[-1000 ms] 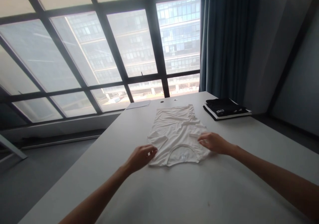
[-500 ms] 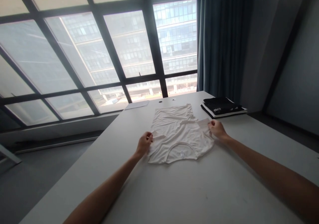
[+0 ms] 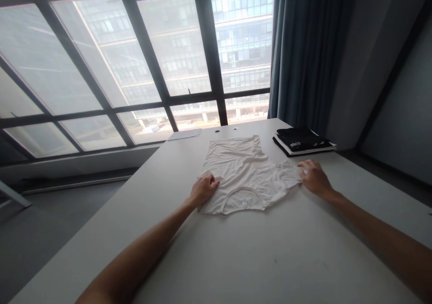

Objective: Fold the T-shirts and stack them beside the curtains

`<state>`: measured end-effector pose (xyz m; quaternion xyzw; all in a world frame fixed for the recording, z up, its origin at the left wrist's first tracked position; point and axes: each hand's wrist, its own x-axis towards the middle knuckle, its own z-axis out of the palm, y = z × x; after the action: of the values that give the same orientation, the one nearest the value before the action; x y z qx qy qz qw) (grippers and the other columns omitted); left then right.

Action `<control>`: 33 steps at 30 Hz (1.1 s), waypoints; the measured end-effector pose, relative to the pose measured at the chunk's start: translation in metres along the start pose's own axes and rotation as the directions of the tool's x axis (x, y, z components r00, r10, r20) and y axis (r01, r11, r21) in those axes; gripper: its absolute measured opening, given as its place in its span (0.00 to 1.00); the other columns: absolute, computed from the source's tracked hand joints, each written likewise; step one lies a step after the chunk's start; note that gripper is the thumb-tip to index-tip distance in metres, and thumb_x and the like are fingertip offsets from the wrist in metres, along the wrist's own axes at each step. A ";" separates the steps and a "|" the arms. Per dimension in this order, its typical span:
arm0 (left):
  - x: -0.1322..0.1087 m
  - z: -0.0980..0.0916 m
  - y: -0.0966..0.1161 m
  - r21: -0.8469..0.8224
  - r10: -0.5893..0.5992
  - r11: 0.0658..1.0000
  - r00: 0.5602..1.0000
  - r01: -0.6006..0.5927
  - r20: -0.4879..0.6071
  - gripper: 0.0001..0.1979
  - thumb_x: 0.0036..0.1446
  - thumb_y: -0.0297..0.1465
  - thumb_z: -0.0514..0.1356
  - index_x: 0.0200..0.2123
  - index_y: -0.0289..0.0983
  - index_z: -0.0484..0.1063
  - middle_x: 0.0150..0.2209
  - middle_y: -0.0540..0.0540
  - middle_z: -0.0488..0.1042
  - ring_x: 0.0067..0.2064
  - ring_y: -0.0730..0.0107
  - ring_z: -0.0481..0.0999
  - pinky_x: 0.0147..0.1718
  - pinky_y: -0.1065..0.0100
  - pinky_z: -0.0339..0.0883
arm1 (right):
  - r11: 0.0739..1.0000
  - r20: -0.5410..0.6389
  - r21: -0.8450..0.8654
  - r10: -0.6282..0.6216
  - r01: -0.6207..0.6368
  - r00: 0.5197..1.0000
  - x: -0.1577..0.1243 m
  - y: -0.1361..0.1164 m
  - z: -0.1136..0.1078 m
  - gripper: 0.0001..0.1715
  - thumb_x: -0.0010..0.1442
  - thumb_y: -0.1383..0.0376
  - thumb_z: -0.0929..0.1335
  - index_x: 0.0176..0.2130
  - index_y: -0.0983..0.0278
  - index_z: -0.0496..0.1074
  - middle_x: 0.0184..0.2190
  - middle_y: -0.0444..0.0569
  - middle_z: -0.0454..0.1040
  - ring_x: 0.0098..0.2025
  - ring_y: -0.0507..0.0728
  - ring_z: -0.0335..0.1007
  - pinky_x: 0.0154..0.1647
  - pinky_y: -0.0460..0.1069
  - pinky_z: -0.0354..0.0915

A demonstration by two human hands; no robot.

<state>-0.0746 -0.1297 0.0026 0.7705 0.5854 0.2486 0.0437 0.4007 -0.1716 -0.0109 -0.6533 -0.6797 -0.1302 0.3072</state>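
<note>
A white T-shirt (image 3: 241, 173) lies spread and wrinkled on the white table, its neckline and a small label towards me. My left hand (image 3: 204, 188) rests on the sleeve at the shirt's left side, fingers curled on the cloth. At the opposite sleeve, my right hand (image 3: 314, 178) lies beside the edge of the fabric. Its fingers are slightly apart, with the fingertips touching or nearly touching the sleeve. That sleeve lies stretched out flat to the right.
A stack of folded dark and white clothes (image 3: 302, 141) sits on the table (image 3: 216, 259) at the far right. A white sheet (image 3: 184, 134) lies near the far left edge. Beyond are large windows (image 3: 175, 47) and a blue curtain (image 3: 303, 56).
My right hand has moved to the right, and the right sleeve, raised before, now lies flat and farther out. My left hand has shifted slightly inward and down onto the shirt.
</note>
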 end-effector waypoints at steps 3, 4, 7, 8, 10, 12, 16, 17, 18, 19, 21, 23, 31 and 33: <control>0.005 0.007 0.001 -0.095 -0.051 0.994 0.999 0.052 0.016 0.09 0.55 0.37 0.64 0.27 0.41 0.70 0.27 0.47 0.75 0.32 0.61 0.74 0.36 0.64 0.65 | 0.980 0.133 0.122 -0.172 0.156 0.976 -0.007 -0.018 0.007 0.19 0.64 0.63 0.61 0.48 0.62 0.77 0.51 0.57 0.75 0.54 0.65 0.68 0.60 0.59 0.63; 0.006 0.007 0.000 -0.136 -0.055 0.989 0.998 0.057 0.015 0.08 0.55 0.36 0.64 0.27 0.41 0.70 0.26 0.47 0.75 0.32 0.61 0.75 0.37 0.64 0.65 | 0.974 0.168 0.149 -0.196 0.172 0.966 -0.010 -0.020 0.011 0.20 0.64 0.62 0.62 0.49 0.62 0.77 0.53 0.57 0.74 0.55 0.65 0.68 0.60 0.59 0.63; 0.009 0.005 -0.010 -0.213 -0.086 0.974 0.996 0.079 -0.025 0.07 0.55 0.35 0.63 0.28 0.40 0.70 0.28 0.48 0.75 0.33 0.63 0.75 0.38 0.65 0.67 | 0.966 0.228 0.189 -0.218 0.176 0.949 -0.018 -0.017 0.021 0.21 0.64 0.61 0.62 0.51 0.62 0.76 0.54 0.57 0.75 0.56 0.65 0.68 0.61 0.60 0.62; 0.009 0.002 -0.015 -0.240 -0.116 0.966 0.992 0.100 -0.053 0.07 0.57 0.35 0.61 0.29 0.40 0.70 0.29 0.48 0.75 0.33 0.63 0.75 0.38 0.65 0.67 | 0.966 0.235 0.194 -0.218 0.174 0.947 -0.019 -0.014 0.024 0.21 0.64 0.61 0.62 0.52 0.63 0.76 0.54 0.57 0.75 0.57 0.65 0.68 0.61 0.60 0.62; 0.007 -0.008 -0.029 -0.306 -0.205 0.939 0.971 0.158 -0.126 0.10 0.62 0.37 0.55 0.32 0.39 0.69 0.30 0.47 0.75 0.33 0.65 0.75 0.36 0.66 0.68 | 0.966 0.236 0.195 -0.217 0.173 0.947 -0.022 -0.009 0.028 0.22 0.65 0.61 0.62 0.52 0.64 0.76 0.54 0.58 0.75 0.57 0.65 0.68 0.62 0.60 0.62; 0.001 -0.024 -0.048 -0.374 -0.312 0.900 0.931 0.224 -0.192 0.12 0.65 0.37 0.49 0.36 0.38 0.67 0.31 0.46 0.74 0.32 0.66 0.75 0.34 0.66 0.70 | 0.964 0.236 0.197 -0.222 0.177 0.946 -0.023 -0.006 0.029 0.22 0.65 0.61 0.61 0.52 0.64 0.76 0.55 0.58 0.74 0.58 0.66 0.68 0.63 0.60 0.61; -0.028 -0.059 -0.087 -0.444 -0.482 0.833 0.828 0.330 -0.287 0.07 0.63 0.32 0.49 0.37 0.38 0.64 0.31 0.47 0.71 0.31 0.66 0.75 0.32 0.64 0.72 | 0.970 0.201 0.194 -0.188 0.149 0.961 -0.021 -0.012 0.024 0.22 0.64 0.63 0.62 0.52 0.64 0.76 0.55 0.59 0.74 0.58 0.66 0.68 0.62 0.61 0.62; -0.035 -0.066 -0.094 -0.449 -0.515 0.822 0.793 0.350 -0.324 0.05 0.62 0.31 0.50 0.38 0.38 0.64 0.33 0.46 0.71 0.33 0.66 0.75 0.34 0.63 0.73 | 0.971 0.179 0.196 -0.173 0.137 0.968 -0.019 -0.014 0.023 0.22 0.63 0.64 0.62 0.52 0.64 0.76 0.54 0.59 0.75 0.58 0.67 0.68 0.62 0.61 0.62; -0.042 -0.071 -0.097 -0.441 -0.527 0.825 0.763 0.354 -0.375 0.06 0.60 0.30 0.52 0.41 0.38 0.65 0.37 0.45 0.71 0.36 0.64 0.76 0.38 0.60 0.73 | 0.971 0.157 0.201 -0.165 0.132 0.974 -0.017 -0.018 0.021 0.22 0.63 0.65 0.62 0.52 0.63 0.76 0.54 0.58 0.75 0.58 0.67 0.68 0.62 0.61 0.62; -0.047 -0.075 -0.097 -0.409 -0.503 0.849 0.746 0.334 -0.437 0.09 0.58 0.29 0.54 0.43 0.39 0.65 0.42 0.43 0.70 0.41 0.62 0.75 0.42 0.58 0.73 | 0.968 0.140 0.210 -0.168 0.137 0.976 -0.014 -0.022 0.021 0.22 0.62 0.66 0.61 0.51 0.63 0.76 0.53 0.58 0.75 0.58 0.66 0.68 0.63 0.61 0.61; -0.051 -0.076 -0.087 -0.261 -0.331 0.940 0.779 0.221 -0.533 0.14 0.56 0.26 0.57 0.47 0.40 0.68 0.50 0.40 0.68 0.51 0.57 0.72 0.53 0.54 0.68 | 0.956 0.125 0.238 -0.203 0.170 0.971 -0.006 -0.034 0.022 0.21 0.63 0.67 0.61 0.49 0.63 0.77 0.52 0.57 0.76 0.57 0.66 0.68 0.63 0.60 0.61; -0.045 -0.069 -0.068 -0.080 -0.061 0.996 0.879 0.026 -0.473 0.12 0.57 0.25 0.56 0.44 0.40 0.72 0.51 0.41 0.70 0.56 0.56 0.69 0.58 0.54 0.64 | 0.938 0.130 0.271 -0.256 0.214 0.958 0.002 -0.050 0.027 0.20 0.62 0.68 0.61 0.47 0.64 0.77 0.51 0.57 0.76 0.57 0.65 0.68 0.63 0.60 0.61; -0.009 -0.013 -0.025 0.048 0.317 0.942 0.924 -0.334 0.213 0.21 0.70 0.38 0.51 0.63 0.43 0.68 0.67 0.43 0.64 0.69 0.56 0.60 0.66 0.54 0.54 | 0.905 0.235 0.297 -0.378 0.304 0.895 0.008 -0.093 0.052 0.25 0.66 0.62 0.62 0.59 0.66 0.71 0.64 0.61 0.67 0.66 0.66 0.60 0.67 0.62 0.56; -0.015 -0.010 -0.031 0.092 0.301 0.934 0.897 -0.346 0.323 0.27 0.72 0.44 0.49 0.70 0.46 0.58 0.73 0.45 0.50 0.74 0.52 0.45 0.69 0.47 0.44 | 0.925 0.317 0.255 -0.355 0.281 0.880 -0.001 -0.085 0.053 0.30 0.67 0.57 0.62 0.64 0.67 0.66 0.67 0.62 0.61 0.70 0.68 0.54 0.69 0.64 0.54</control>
<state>-0.1091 -0.1356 -0.0052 0.8871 0.4519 0.0874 0.0343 0.3049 -0.1516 -0.0338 -0.5103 -0.8320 0.0113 0.2175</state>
